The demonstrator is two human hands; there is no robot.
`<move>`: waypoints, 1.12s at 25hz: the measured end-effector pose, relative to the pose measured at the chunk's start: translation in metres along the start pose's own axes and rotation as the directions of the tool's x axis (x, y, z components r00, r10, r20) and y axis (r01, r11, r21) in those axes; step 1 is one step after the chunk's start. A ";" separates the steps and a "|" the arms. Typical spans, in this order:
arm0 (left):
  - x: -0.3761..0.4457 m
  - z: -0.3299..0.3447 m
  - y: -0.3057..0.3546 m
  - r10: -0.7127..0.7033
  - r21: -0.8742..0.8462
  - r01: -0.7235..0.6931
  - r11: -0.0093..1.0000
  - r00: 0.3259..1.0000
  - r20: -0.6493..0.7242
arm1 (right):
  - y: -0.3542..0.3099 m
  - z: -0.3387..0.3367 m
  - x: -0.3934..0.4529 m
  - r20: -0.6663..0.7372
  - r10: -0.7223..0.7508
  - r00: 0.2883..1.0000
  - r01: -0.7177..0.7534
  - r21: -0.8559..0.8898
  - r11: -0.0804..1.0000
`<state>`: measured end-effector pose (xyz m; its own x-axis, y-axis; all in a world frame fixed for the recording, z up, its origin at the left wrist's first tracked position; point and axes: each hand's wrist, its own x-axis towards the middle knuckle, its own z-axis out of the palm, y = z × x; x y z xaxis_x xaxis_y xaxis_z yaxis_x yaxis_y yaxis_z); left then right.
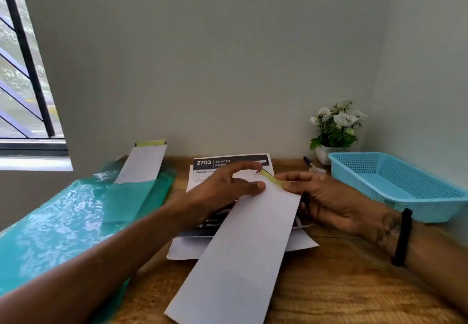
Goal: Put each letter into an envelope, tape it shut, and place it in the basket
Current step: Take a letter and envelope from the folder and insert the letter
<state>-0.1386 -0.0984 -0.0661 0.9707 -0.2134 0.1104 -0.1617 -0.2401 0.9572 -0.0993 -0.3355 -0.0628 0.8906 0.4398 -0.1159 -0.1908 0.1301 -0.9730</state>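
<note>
A long white envelope [243, 255] lies slanted over printed letter sheets [202, 169] on the wooden table [342, 288]. My left hand [222, 187] presses its far end, thumb on the paper. My right hand [326, 199] holds the same end from the right, and between the two hands the yellowish flap strip [268, 178] stands lifted. The blue plastic basket [395, 184] sits at the right with nothing in it. A second white envelope [144, 164] with a yellow flap leans at the back left. A clear tape roll [317, 170] shows just behind my right hand.
A green plastic bag [63, 222] covers the table's left side. A small pot of white flowers [334, 131] stands in the back right corner, with a dark pen [309, 161] beside it. Walls close the back and right; a barred window [22, 70] is at left.
</note>
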 end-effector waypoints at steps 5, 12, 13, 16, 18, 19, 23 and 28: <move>0.004 0.002 -0.006 0.045 -0.026 -0.049 0.998 0.992 -0.114 | 0.004 0.003 -0.003 0.046 -0.030 0.998 0.033 -0.066 0.997; 0.000 0.010 -0.003 0.277 0.367 -0.215 0.905 0.953 -0.126 | 0.004 0.005 -0.003 -0.089 -0.117 0.989 0.111 -0.068 0.991; -0.002 0.013 -0.001 0.332 0.501 -0.240 0.831 0.938 -0.103 | 0.003 0.005 -0.004 -0.091 -0.124 0.988 0.122 -0.034 0.992; -0.008 0.021 0.005 0.418 0.558 -0.313 0.768 0.906 -0.068 | -0.002 0.006 -0.005 -0.015 -0.165 0.986 0.166 0.121 0.979; -0.009 0.023 0.013 0.348 0.347 -0.309 0.885 0.936 -0.054 | -0.005 0.007 -0.006 0.048 -0.183 0.982 0.169 0.208 0.963; -0.008 0.022 0.017 0.221 0.109 -0.217 0.970 0.975 -0.032 | -0.006 0.007 -0.006 0.071 -0.191 0.979 0.171 0.222 0.960; -0.005 0.011 0.020 -0.111 -0.437 0.155 0.886 0.986 0.125 | -0.003 0.011 -0.010 0.130 -0.316 0.940 0.318 0.004 0.948; -0.008 0.006 0.014 -0.239 -0.445 0.126 0.887 0.948 -0.208 | 0.012 0.018 -0.012 -0.005 -0.580 0.815 0.459 -0.605 0.650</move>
<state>-0.1494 -0.1056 -0.0549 0.9963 0.0525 -0.0685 0.0579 0.1812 0.9817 -0.1199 -0.3233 -0.0693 0.8383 0.2781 0.4689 0.5347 -0.2516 -0.8067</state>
